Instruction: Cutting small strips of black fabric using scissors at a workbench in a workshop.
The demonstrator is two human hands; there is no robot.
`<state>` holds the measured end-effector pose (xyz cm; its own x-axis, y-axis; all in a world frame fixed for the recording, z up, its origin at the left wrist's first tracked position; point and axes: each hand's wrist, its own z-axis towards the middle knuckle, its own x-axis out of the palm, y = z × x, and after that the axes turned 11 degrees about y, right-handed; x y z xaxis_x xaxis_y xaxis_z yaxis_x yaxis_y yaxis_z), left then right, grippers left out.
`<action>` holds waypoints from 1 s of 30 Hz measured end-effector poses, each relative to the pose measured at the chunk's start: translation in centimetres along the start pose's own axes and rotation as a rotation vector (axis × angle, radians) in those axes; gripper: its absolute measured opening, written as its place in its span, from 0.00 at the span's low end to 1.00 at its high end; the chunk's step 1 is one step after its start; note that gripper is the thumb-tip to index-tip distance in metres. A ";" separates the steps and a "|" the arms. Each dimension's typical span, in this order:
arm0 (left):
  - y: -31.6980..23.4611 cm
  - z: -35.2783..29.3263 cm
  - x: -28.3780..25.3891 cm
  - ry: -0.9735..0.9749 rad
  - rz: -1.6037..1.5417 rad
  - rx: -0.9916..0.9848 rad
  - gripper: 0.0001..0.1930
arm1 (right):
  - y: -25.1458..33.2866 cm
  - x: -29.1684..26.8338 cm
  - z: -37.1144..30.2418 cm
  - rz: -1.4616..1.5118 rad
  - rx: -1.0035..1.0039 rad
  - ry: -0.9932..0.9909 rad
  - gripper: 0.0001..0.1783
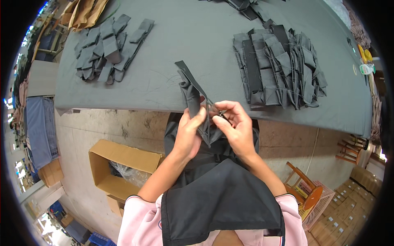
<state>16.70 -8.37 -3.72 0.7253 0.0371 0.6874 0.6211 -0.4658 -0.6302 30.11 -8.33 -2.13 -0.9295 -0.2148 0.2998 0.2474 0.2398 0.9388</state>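
Note:
A dark grey fabric piece (190, 96), folded and sewn-looking, stands up between my hands at the table's near edge. My left hand (189, 133) grips it from the left, with the thumb pressed against its side. At its right side, my right hand (236, 127) is closed, with thumb and forefinger pinched together beside the fabric's edge. A small dark object (221, 114) shows between those fingers; its kind is too small to make out. The lower end of the fabric hangs down in front of my black apron (223, 197).
Folded dark strips lie in a left pile (102, 51) and a larger right stack (281, 67) on the grey-covered table (172, 33). An open cardboard box (123, 149) with clear plastic stands on the floor at left. A wooden stool (305, 190) is at right.

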 end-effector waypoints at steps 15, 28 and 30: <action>-2.1 1.1 -1.9 0.265 -0.305 0.089 0.30 | -0.5 0.9 -3.1 -0.903 -0.298 -0.050 0.16; -2.1 0.8 -1.1 0.230 -0.217 0.116 0.29 | -0.9 1.2 -2.5 -1.151 -0.597 -0.019 0.16; -2.1 0.8 -1.1 0.229 -0.242 0.108 0.29 | -1.2 1.0 -2.8 -1.141 -0.606 -0.036 0.16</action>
<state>14.82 -6.71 -3.46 0.4753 -0.0698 0.8771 0.8037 -0.3711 -0.4651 29.65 -11.50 -2.46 -0.7007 0.0145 -0.7133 -0.6111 -0.5282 0.5896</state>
